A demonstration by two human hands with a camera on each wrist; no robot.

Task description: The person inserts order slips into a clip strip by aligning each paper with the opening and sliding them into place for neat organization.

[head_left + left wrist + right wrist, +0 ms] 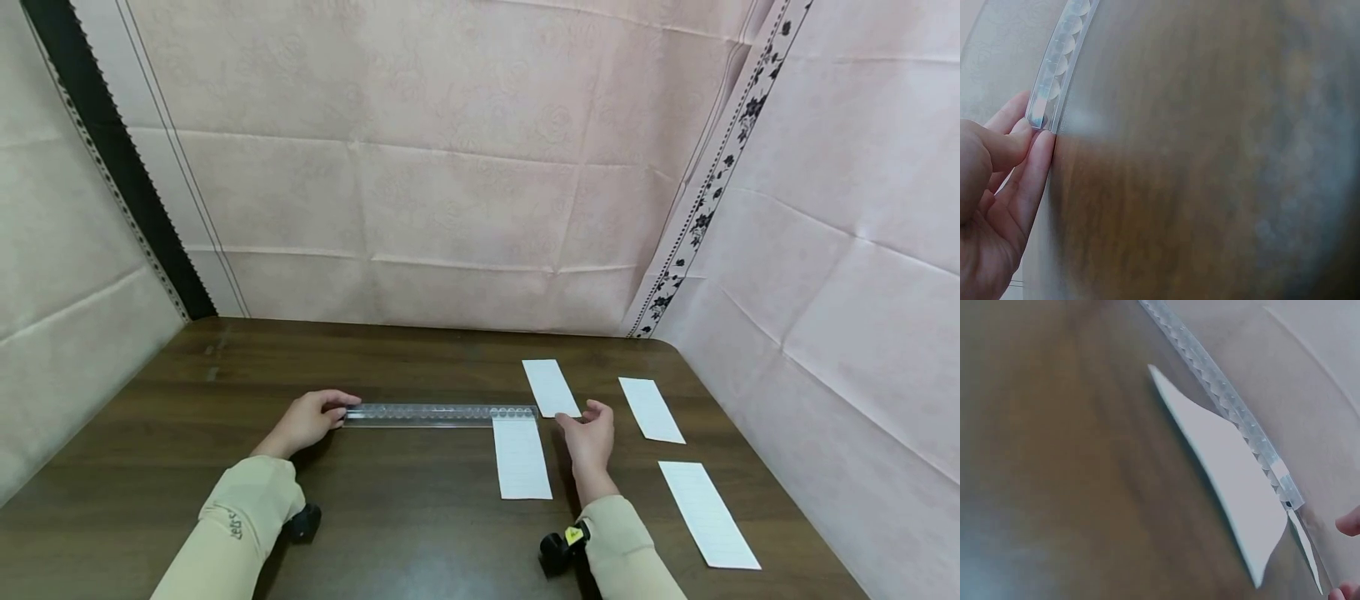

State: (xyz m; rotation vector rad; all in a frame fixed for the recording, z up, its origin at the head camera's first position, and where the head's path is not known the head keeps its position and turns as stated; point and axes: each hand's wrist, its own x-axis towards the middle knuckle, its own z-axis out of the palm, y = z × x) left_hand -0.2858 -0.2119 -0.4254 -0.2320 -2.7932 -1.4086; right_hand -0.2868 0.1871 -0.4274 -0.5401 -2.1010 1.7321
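A clear plastic ruler [420, 415] with a scalloped strip along its length lies across the table. Its left end is pinched between the thumb and fingers of my left hand [307, 422]; the left wrist view shows this hand [1007, 181] gripping the tip of the ruler [1060, 53]. The ruler's right part overlaps the top edge of a white paper slip [521, 460]. Just beyond the right end, my right hand [591, 439] hovers near a second slip [550, 387]. Its thumb and fingertip stand apart in the right wrist view, with nothing visible between them.
Two more white slips, one farther back [651, 410] and one nearer [708, 514], lie to the right of my right hand. The brown wooden table [405, 533] is enclosed by pale cloth walls [450, 208] at the back and both sides.
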